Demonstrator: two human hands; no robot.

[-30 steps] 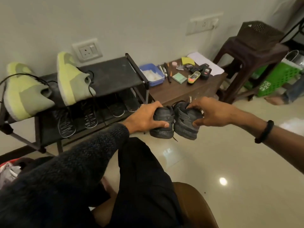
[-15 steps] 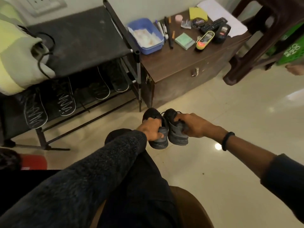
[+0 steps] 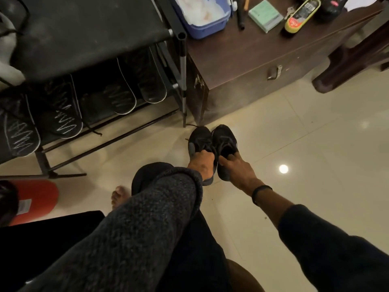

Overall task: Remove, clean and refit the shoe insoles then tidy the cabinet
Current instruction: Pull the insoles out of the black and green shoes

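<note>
Left hand [image 3: 203, 165] fingers curl into the collar of the left black shoe [image 3: 199, 142]; right hand [image 3: 236, 168] fingers hook into the right black shoe [image 3: 225, 140]. The shoes touch side by side, low over the floor. Just beyond their toes stands the cabinet [image 3: 242, 85] corner; the shoe rack [image 3: 84, 28] leg is beside it. Bare tile [image 3: 315, 144] lies open rightward. Bottle label unreadable.

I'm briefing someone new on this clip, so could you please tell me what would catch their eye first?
First, the pair of small black lace-up shoes at centre, on or just above the cream tiled floor, the left hand and right hand each gripping one. Next, the dark insoles with white zigzag marks lined up on the black metal rack's lower shelf at left.
</note>
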